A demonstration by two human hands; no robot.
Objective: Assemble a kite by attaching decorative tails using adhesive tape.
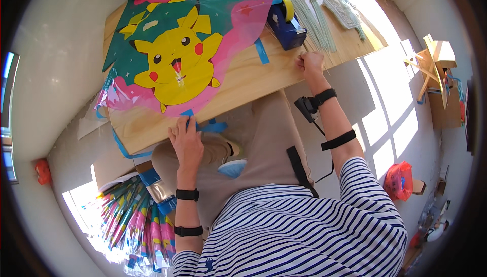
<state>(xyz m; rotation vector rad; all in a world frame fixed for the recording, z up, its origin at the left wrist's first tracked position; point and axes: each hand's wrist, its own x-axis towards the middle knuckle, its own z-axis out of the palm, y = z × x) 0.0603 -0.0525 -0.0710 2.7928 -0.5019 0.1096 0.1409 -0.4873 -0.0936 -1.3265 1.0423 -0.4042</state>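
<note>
One printed plastic sheet lies spread over the surface, left half, reaching the near edge. Left hand: fingers bent at a blue tape strip by that edge, can't tell if pinching. Right hand: fingers curled closed at near edge, beside the tape dispenser. Progress: spreading looks done; thin rods toward far right corner lie loose, seemingly unattached.

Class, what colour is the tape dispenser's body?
Dark blue; the dispenser shows best in the head view.
</note>
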